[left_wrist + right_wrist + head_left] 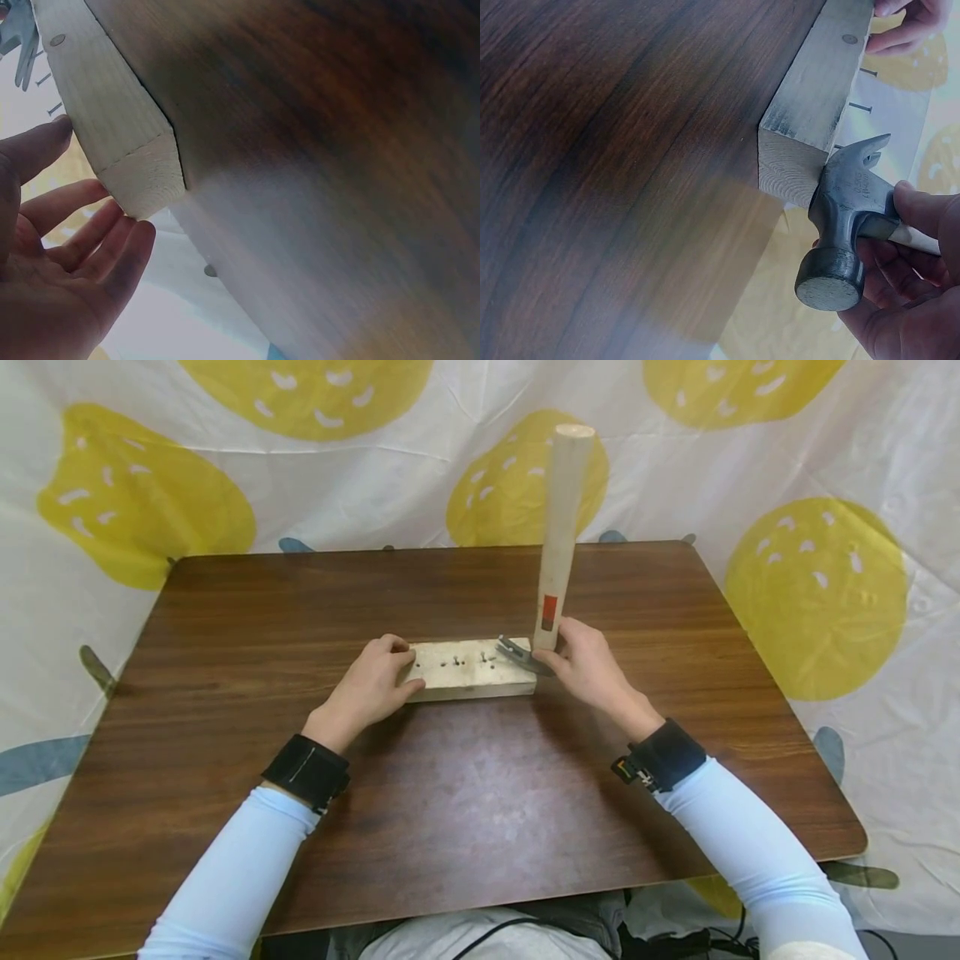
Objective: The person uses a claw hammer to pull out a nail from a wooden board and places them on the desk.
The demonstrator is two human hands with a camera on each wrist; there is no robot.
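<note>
Brown table [465, 793] carries a pale wood block [468, 670] lying flat near its middle, nails [455, 658] standing up out of its top face. Left hand [371, 687] steadies the block's left end — fingers curled over the top edge, thumb along the front. Right hand [588, 664] grips the hammer [558, 539] right up by the head, fingers wrapped round the handle, which stands almost upright; the claw [512, 647] sits at the block's right end.

Judged step: nail pulling, claw being set against a nail near the right end. Next move likely calls for sliding the claw's slot under a nail head, then levering the handle while the left hand presses the block down.

Right wrist view shows what the head view can't — hammer head [845, 240] butted against the block's end corner, claw tips reaching toward the nails [861, 109], none caught yet as far as I can tell. Left wrist view shows the fingers [82, 240] fairly straight and spread against the block's end [142, 172], looser than the head view suggests.
</note>
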